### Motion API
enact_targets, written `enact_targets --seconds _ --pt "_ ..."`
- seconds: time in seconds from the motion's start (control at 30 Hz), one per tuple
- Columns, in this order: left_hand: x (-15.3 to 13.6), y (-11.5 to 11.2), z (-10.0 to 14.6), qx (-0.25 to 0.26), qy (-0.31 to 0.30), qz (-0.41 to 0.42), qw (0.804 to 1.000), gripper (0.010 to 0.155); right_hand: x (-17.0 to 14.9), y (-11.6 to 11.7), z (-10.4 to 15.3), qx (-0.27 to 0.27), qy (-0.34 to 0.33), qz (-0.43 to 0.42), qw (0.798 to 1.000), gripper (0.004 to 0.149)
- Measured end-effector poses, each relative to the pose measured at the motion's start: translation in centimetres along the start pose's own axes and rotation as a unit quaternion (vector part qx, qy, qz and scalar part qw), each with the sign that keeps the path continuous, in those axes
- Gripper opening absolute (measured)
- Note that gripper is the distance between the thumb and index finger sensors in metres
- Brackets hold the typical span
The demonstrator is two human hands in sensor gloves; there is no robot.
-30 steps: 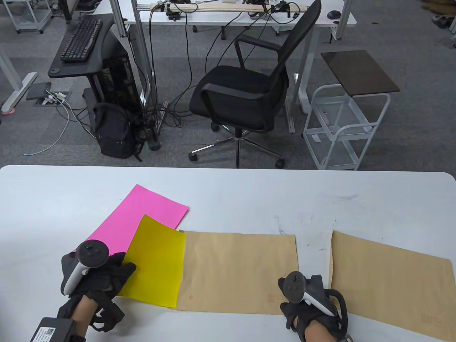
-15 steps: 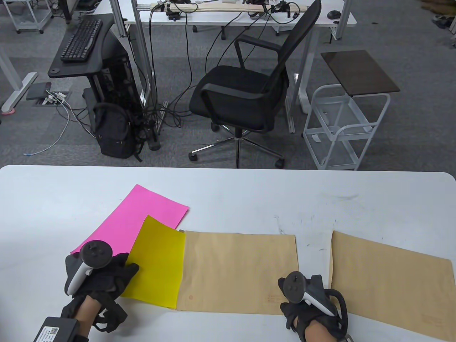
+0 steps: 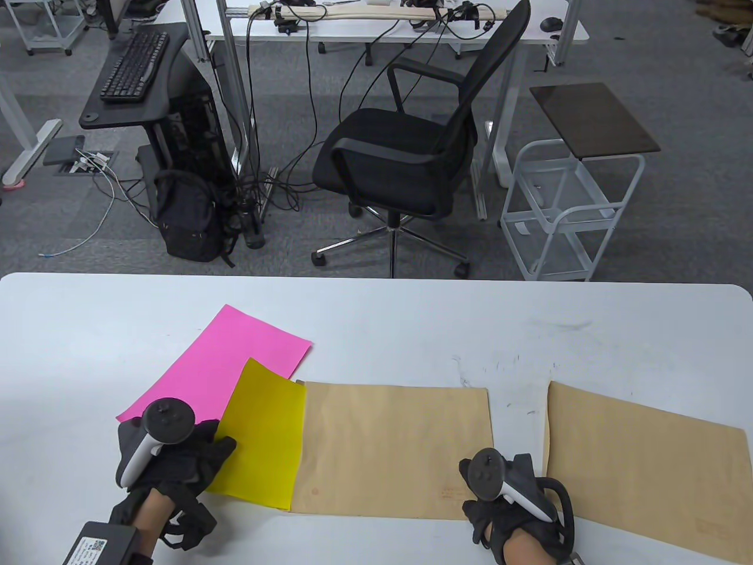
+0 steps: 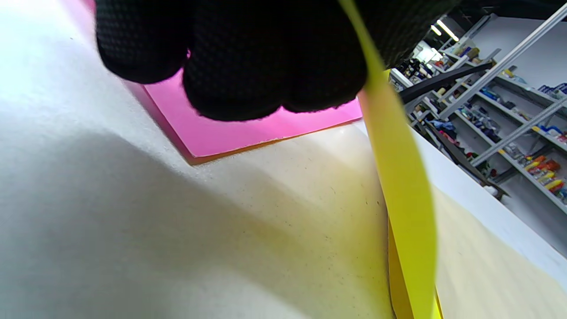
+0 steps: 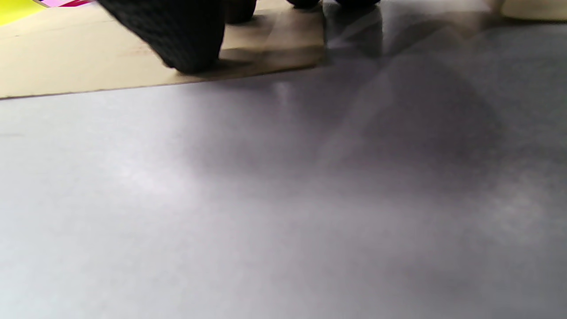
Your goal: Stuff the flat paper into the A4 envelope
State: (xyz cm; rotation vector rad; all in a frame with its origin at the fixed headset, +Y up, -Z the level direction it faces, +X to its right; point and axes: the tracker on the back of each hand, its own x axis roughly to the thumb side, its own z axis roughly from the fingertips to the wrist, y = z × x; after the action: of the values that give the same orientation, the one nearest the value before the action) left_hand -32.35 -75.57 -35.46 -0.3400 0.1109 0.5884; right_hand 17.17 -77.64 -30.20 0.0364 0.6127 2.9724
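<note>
A yellow sheet [image 3: 263, 435] sticks out of the left end of a brown A4 envelope [image 3: 394, 450] lying near the table's front edge. My left hand [image 3: 197, 456] grips the sheet's left edge; in the left wrist view the yellow sheet [image 4: 401, 177] runs up between my gloved fingers [image 4: 248, 57], lifted a little off the table. My right hand [image 3: 500, 503] presses its fingers [image 5: 186, 40] down on the envelope [image 5: 88, 62] near its lower right corner. A pink sheet [image 3: 223, 365] lies flat behind the yellow one.
A second brown envelope [image 3: 641, 465] lies at the right, reaching the front edge. The white table [image 3: 412, 318] has faint pen marks near its middle. Beyond its far edge stand an office chair [image 3: 406, 153] and a white trolley [image 3: 565, 206].
My left hand has moved right with the yellow sheet, which has slid further into the envelope. My right hand has stayed in place on the envelope.
</note>
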Motion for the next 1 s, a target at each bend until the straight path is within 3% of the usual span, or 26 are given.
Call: enact_targets --seconds 1.0 --pt "1.3 -2.0 -0.6 -0.009 -0.003 -0.023 1.0 0.046 0.1 0.0 0.0 0.002 0.004 0.007 1.0 0.067"
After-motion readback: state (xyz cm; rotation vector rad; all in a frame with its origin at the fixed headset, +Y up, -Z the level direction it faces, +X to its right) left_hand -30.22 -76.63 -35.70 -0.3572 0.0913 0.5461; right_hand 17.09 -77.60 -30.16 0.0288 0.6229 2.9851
